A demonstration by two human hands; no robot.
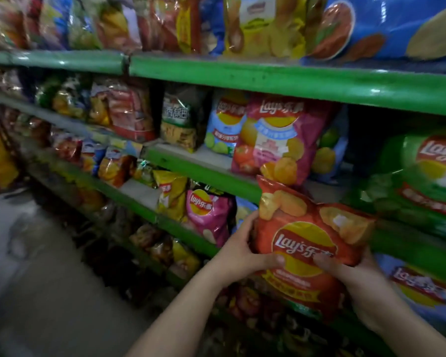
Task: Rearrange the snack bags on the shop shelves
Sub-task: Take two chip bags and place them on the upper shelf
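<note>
Glossy orange-red Lay's crisp bag (304,228): held upside down between both hands, left hand (238,249) clasping its left edge, right hand (355,271) its lower right, before the green-edged metal shelf (204,173) bearing a pink Lay's bag (276,140).

I read "Lay's" on the orange bag (304,243) I hold; likewise on the pink bag (276,140), the green bag (428,171) and a lower pink bag (206,212).

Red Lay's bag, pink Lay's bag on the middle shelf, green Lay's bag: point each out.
Red Lay's bag (303,243): head view, logo on its front.
Pink Lay's bag (276,140): head view, front centre.
Green Lay's bag (428,176): head view, front panel.
</note>
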